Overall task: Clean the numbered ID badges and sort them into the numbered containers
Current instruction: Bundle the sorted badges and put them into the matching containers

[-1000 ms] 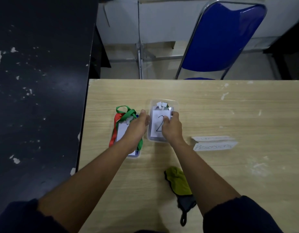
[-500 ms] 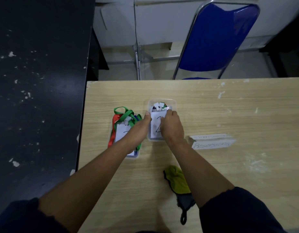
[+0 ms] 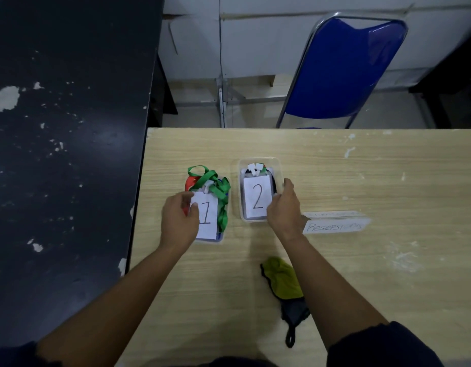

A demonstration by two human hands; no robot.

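**Two numbered badges in two boxes, one hand at each**

Nearest on the pale wooden table (image 3: pixel 374 274) lies a crumpled cloth, yellow-green with a dark grey part and a small black loop (image 3: pixel 282 280), between the two forearms.

Beyond it, the left hand (image 3: pixel 178 221) pinches the left edge of a white badge card (image 3: pixel 208 221); the thumb lies on the card and the fingers curl behind it. On this card the number "1" is written by hand in dark ink. The card rests on top of a small clear plastic box (image 3: pixel 220 238), together with a green lanyard (image 3: pixel 216 186) and a red lanyard (image 3: pixel 189 182) which spill over the far rim.

Just beside it on the right stands a second clear plastic box (image 3: pixel 278 165). The right hand (image 3: pixel 283 210) grips its right wall with curled fingers. Inside lies another white badge card (image 3: pixel 257 198) with a handwritten "2" and white clips at its far end.

To the right of this hand is a white paper strip (image 3: pixel 335 227). Its writing reads about "Resepsionis", the last letters being unclear.

Farthest, behind the table, stands a blue padded chair with a metal frame (image 3: pixel 343 70).
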